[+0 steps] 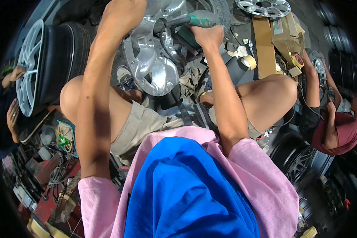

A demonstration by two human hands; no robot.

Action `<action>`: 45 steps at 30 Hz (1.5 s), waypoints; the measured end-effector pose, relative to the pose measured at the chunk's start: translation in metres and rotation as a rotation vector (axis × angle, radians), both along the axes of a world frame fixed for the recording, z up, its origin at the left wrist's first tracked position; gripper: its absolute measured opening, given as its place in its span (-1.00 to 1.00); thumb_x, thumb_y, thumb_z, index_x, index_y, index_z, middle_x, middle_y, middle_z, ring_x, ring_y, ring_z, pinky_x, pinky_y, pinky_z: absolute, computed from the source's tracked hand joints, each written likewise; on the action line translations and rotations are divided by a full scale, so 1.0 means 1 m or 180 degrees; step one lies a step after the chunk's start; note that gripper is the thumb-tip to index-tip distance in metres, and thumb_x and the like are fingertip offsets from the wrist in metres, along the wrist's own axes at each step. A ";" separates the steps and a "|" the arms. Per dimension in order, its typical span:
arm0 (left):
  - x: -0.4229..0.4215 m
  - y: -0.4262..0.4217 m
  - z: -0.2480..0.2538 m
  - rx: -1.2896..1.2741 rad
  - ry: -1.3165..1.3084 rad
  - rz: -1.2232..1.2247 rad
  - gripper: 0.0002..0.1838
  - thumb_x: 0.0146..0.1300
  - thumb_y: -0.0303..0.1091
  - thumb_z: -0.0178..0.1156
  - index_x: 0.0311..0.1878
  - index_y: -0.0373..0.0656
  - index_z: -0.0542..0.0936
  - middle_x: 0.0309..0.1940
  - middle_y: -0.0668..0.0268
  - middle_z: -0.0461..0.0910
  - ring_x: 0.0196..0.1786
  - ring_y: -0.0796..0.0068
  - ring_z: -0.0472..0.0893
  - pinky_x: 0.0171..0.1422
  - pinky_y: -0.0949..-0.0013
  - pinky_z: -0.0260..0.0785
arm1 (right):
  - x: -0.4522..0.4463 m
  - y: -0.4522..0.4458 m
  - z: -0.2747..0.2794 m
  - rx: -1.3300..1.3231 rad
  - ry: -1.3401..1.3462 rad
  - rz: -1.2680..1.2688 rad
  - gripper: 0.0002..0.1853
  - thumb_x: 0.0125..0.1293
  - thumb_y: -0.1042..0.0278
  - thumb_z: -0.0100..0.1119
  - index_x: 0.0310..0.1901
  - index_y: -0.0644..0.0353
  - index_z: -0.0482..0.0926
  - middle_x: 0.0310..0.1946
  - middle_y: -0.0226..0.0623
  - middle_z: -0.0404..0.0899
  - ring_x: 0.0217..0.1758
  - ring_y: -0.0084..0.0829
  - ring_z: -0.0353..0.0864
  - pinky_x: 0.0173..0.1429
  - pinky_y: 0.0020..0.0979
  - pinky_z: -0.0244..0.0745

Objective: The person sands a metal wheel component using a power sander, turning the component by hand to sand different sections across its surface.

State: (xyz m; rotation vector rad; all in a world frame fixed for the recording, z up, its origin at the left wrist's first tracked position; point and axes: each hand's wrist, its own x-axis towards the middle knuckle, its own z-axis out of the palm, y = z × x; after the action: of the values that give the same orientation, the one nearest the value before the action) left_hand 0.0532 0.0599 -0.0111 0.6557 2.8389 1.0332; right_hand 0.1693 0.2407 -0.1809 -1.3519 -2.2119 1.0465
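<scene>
A shiny silver alloy wheel (pixel 162 73) with wide polished spokes stands between my knees, its upper part cut off by the frame's top edge. My right hand (pixel 208 37) is closed around the underside of a green power grinder (pixel 202 18). The grinder's dark front end points left, across the face of the wheel. Its tip lies over the spokes; I cannot tell whether it touches them. My left hand (pixel 125 16) is up at the top edge, beside the wheel's upper left. The back of that hand shows, but its fingers are hidden or cut off.
At the left, another person's hands (pixel 14 111) are at a pale-spoked wheel (pixel 29 67) on a tyre. To the right are cardboard (pixel 263 47), a tape roll (pixel 248 62) and a person in a maroon shirt (pixel 337 133). Cables and tools (pixel 57 174) clutter the lower left.
</scene>
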 end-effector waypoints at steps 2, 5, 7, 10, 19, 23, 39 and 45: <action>0.008 0.000 0.006 0.0001 -0.0045 0.0014 -0.39 0.54 0.05 0.01 -0.17 -0.45 0.68 -0.25 -0.31 0.68 -0.01 -0.29 0.71 0.07 -0.04 0.48 | 0.000 0.010 -0.008 0.0088 -0.0093 0.0015 -0.02 -0.21 -0.07 0.72 0.09 0.64 0.54 0.15 0.22 0.56 0.24 0.12 0.62 0.38 -0.08 0.53; 0.010 -0.001 0.009 0.0039 -0.0096 0.0026 -0.40 0.54 0.04 0.01 -0.16 -0.45 0.68 -0.24 -0.33 0.67 0.00 -0.32 0.69 0.07 -0.06 0.48 | -0.002 0.026 -0.022 0.0266 -0.0362 -0.0137 0.00 -0.24 -0.17 0.71 0.05 0.62 0.61 0.13 0.21 0.64 0.22 0.06 0.68 0.34 -0.11 0.58; 0.009 -0.003 0.007 0.0063 -0.0104 0.0028 -0.41 0.54 0.03 0.01 -0.15 -0.44 0.68 -0.24 -0.34 0.66 0.00 -0.32 0.70 0.07 -0.07 0.49 | -0.002 0.034 -0.029 0.0345 -0.0539 -0.0299 0.00 -0.27 -0.25 0.71 0.01 0.60 0.68 0.08 0.20 0.71 0.19 0.02 0.73 0.30 -0.12 0.62; 0.006 -0.004 0.002 0.0095 0.0021 -0.0151 -0.41 0.54 0.03 0.00 -0.16 -0.45 0.68 -0.24 -0.35 0.66 0.00 -0.33 0.70 0.08 -0.07 0.49 | -0.004 0.034 -0.029 0.0258 -0.0716 -0.0368 -0.01 -0.26 -0.26 0.70 -0.01 0.60 0.69 0.09 0.18 0.71 0.19 0.01 0.74 0.31 -0.15 0.61; -0.005 0.002 0.003 -0.0160 -0.0112 0.0137 -0.38 0.52 0.06 0.01 -0.15 -0.46 0.69 -0.22 -0.35 0.67 0.02 -0.30 0.71 0.12 -0.06 0.50 | -0.006 0.005 -0.002 0.0162 -0.0296 0.0210 0.03 -0.21 -0.12 0.70 0.13 0.64 0.52 0.18 0.23 0.55 0.27 0.14 0.61 0.38 -0.07 0.53; -0.018 -0.004 -0.008 -0.0161 -0.0167 0.0099 -0.36 0.51 0.06 0.00 -0.14 -0.49 0.69 -0.17 -0.38 0.67 0.07 -0.30 0.70 0.17 -0.05 0.50 | -0.002 -0.005 -0.021 0.0705 0.0441 0.0057 -0.03 -0.20 -0.08 0.70 0.10 0.59 0.52 0.13 0.17 0.53 0.23 0.14 0.58 0.34 0.00 0.50; -0.070 -0.001 -0.041 -0.0419 0.0129 0.0042 -0.30 0.54 0.01 -0.06 -0.09 -0.69 0.62 -0.09 -0.57 0.57 0.15 -0.42 0.63 0.30 -0.08 0.45 | 0.006 0.000 -0.037 0.0893 0.0771 -0.0218 -0.20 -0.19 0.06 0.68 0.04 0.46 0.59 0.05 0.22 0.57 0.17 0.19 0.59 0.31 0.00 0.50; -0.036 0.008 -0.013 -0.0383 0.0061 0.0175 -0.30 0.54 0.01 -0.06 -0.11 -0.68 0.63 -0.11 -0.55 0.58 0.12 -0.40 0.65 0.27 -0.09 0.47 | 0.004 0.021 -0.027 0.0640 -0.0117 -0.0137 0.05 -0.26 -0.20 0.74 0.09 0.59 0.55 0.14 0.24 0.54 0.23 0.15 0.59 0.34 0.03 0.53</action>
State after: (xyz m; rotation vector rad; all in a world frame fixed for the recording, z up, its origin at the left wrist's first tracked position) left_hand 0.0175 0.0674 -0.0239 0.5834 2.9231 0.8587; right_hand 0.1734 0.2615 -0.2081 -1.3326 -2.2355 0.7666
